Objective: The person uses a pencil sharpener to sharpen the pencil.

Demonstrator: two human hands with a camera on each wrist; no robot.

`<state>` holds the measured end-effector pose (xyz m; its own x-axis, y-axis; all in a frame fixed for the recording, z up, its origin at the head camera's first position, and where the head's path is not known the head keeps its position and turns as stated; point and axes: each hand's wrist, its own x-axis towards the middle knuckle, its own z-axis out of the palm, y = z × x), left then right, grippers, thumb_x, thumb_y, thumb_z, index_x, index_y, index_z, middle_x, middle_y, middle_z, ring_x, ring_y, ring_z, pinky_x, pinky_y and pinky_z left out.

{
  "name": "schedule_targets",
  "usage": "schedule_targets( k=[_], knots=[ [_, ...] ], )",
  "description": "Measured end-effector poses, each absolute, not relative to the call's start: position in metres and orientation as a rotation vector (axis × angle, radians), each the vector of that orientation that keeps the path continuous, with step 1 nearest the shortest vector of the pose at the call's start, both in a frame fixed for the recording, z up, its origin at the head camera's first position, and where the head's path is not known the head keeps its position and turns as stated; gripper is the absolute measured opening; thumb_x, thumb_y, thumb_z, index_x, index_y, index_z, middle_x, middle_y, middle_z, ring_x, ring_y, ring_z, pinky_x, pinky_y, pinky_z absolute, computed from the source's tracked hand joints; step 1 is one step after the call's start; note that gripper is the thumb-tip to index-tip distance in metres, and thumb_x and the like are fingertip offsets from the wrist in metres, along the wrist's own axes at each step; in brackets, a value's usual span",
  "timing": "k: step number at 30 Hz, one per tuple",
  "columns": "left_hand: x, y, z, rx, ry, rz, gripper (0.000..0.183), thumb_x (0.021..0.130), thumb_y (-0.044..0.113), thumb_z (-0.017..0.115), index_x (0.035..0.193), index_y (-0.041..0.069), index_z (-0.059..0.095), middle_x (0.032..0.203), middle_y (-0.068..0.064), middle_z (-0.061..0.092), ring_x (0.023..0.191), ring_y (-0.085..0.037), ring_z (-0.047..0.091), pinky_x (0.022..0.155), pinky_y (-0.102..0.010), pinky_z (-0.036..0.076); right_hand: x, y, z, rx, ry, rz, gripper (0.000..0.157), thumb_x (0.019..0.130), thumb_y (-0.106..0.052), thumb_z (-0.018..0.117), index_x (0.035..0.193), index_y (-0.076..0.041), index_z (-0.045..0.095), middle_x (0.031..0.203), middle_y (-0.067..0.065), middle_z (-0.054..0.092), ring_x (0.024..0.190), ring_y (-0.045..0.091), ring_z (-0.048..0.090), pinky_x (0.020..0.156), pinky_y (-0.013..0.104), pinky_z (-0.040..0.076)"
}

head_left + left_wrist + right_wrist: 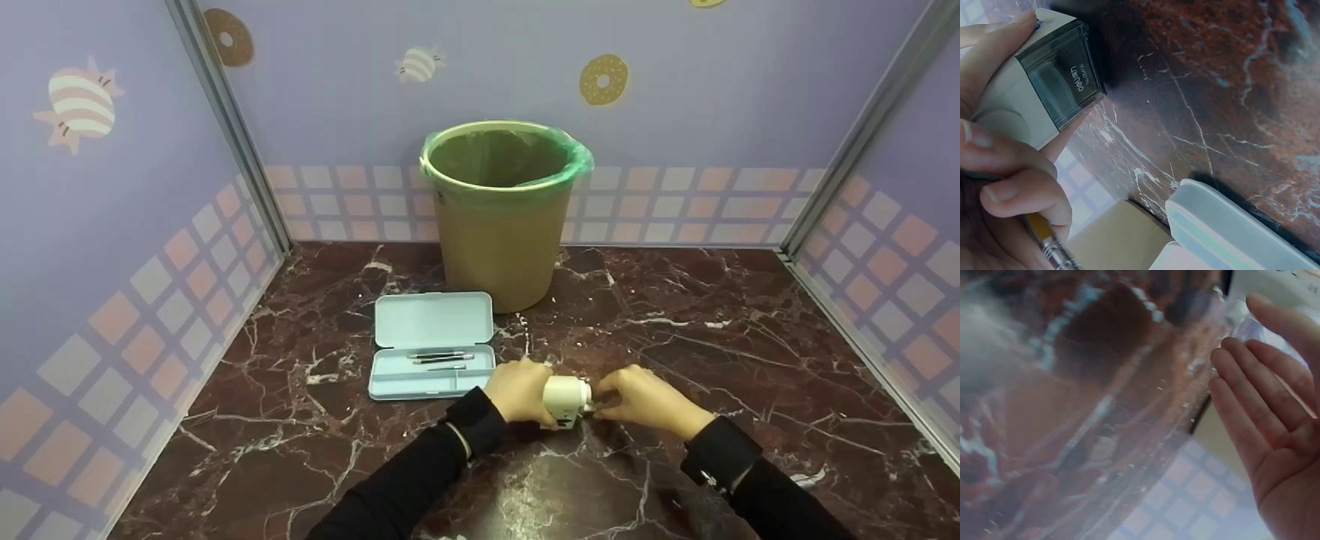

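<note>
My left hand grips a cream pencil sharpener low over the dark marble table. In the left wrist view, the sharpener's clear smoky drawer faces the camera. The metal-banded end of a pencil sticks out from under the curled fingers of that hand. On the sharpener's right side, my right hand has its thumb and fingertips at the small crank handle, pinching it. The right wrist view is blurred, with the right hand's fingers close to the sharpener's crank side.
Left of the hands lies a light blue pencil case, lid up, with several pencils inside. Behind it stands a tan bin lined with a green bag. Patterned walls enclose the table at the back and sides.
</note>
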<state>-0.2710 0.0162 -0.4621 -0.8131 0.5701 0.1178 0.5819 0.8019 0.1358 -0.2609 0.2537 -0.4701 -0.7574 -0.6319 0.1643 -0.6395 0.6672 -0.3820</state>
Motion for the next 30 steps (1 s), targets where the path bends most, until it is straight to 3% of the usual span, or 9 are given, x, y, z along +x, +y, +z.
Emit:
schedule_targets(
  k=[6, 11, 30],
  knots=[
    [-0.270, 0.017, -0.461, -0.936, -2.934, -0.292, 0.050, 0.060, 0.042, 0.095, 0.094, 0.014, 0.073, 0.086, -0.001, 0.076, 0.074, -0.020, 0.071, 0.061, -0.033, 0.056, -0.259, 0.253, -0.483, 1.108, -2.779, 0.675, 0.005, 0.082, -0.007, 0.082, 0.082, -0.010, 0.079, 0.077, 0.001, 0.078, 0.065, 0.007, 0.068, 0.060, 0.023, 0.055],
    [-0.270, 0.016, -0.461, -0.924, -2.948, -0.316, 0.050, 0.060, 0.042, 0.096, 0.093, 0.013, 0.073, 0.085, 0.000, 0.075, 0.073, -0.019, 0.070, 0.061, -0.031, 0.055, -0.256, 0.251, -0.487, 1.116, -2.736, 0.629, 0.006, 0.081, -0.004, 0.082, 0.082, -0.009, 0.078, 0.077, 0.002, 0.078, 0.066, 0.012, 0.071, 0.061, 0.026, 0.057],
    [-0.268, 0.016, -0.460, -0.881, -2.943, -0.288, 0.047, 0.060, 0.043, 0.094, 0.089, 0.013, 0.072, 0.082, 0.000, 0.074, 0.070, -0.018, 0.067, 0.058, -0.029, 0.052, -0.244, 0.250, -0.496, 1.164, -2.619, 0.534, 0.015, 0.077, -0.004, 0.084, 0.090, -0.012, 0.079, 0.079, 0.000, 0.074, 0.066, 0.007, 0.065, 0.059, 0.022, 0.053]
  ],
)
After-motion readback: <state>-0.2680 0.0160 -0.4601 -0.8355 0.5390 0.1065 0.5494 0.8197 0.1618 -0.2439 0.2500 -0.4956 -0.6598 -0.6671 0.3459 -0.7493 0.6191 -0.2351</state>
